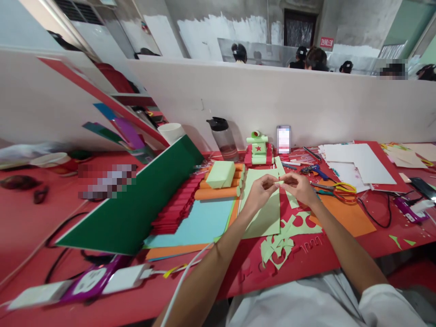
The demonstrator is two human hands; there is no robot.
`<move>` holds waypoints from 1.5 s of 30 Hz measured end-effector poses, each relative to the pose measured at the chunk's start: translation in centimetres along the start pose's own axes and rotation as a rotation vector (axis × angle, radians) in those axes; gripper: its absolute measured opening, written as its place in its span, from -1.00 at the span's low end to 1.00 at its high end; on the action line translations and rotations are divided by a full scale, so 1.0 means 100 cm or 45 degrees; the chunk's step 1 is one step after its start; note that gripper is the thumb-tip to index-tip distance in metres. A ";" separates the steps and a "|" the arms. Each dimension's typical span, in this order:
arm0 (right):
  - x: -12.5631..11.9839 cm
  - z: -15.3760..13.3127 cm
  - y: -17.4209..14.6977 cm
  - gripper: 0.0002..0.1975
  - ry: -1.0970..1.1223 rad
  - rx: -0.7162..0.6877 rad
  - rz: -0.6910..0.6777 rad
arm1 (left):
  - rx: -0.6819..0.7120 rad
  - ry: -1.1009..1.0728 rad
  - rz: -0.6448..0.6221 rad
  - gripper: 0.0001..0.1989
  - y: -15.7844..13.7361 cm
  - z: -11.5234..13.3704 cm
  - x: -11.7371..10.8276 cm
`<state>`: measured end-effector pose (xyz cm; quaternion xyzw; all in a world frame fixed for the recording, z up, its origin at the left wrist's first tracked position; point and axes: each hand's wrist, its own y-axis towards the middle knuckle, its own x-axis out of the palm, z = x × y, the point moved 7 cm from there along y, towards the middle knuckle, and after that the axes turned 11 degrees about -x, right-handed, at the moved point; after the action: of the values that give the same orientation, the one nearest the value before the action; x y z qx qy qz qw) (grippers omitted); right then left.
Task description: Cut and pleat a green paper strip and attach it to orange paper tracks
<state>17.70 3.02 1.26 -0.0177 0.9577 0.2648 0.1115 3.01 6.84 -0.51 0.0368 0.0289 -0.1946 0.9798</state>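
Note:
My left hand (264, 190) and my right hand (299, 186) meet over the table, their fingertips pinched on a small light-green paper piece (281, 182). Most of that piece is covered by the fingers. Beneath my left hand lies a sheet of light-green paper (264, 223). Light-green cut scraps (279, 245) are heaped below, nearer my body. Beyond my hands stands a green and red paper model (259, 149) with a red star. Left of it, a light-green paper box (220, 174) rests on orange paper rolls (217, 194).
Scissors (340, 188) and a blue glue gun (316, 170) lie to the right, by orange paper (357, 216). A dark bottle (223, 138) and a phone (284, 139) stand near the partition (272, 100). A green board (136, 209) leans at left above red pleated paper (175, 204). A white cable (184, 279) crosses my left arm.

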 end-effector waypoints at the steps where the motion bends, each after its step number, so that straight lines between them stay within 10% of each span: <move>1: 0.001 0.001 0.000 -0.72 0.035 0.028 -0.011 | 0.013 -0.001 0.002 -0.68 0.000 0.001 0.000; 24: -0.007 0.021 -0.001 -0.89 -0.018 0.100 0.084 | 0.235 0.440 0.065 -0.84 -0.011 0.017 0.009; 34: 0.004 0.004 0.000 -0.71 0.147 0.057 -0.041 | -0.117 -0.223 -0.060 -0.72 -0.003 -0.004 0.005; 45: -0.006 0.014 -0.001 -0.76 -0.184 0.058 -0.097 | -0.013 0.270 -0.101 -0.76 0.002 -0.015 0.010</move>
<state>18.53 3.66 0.20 -0.0322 0.9515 0.2391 0.1908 3.93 6.80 -2.07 0.0511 0.1350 -0.2282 0.9628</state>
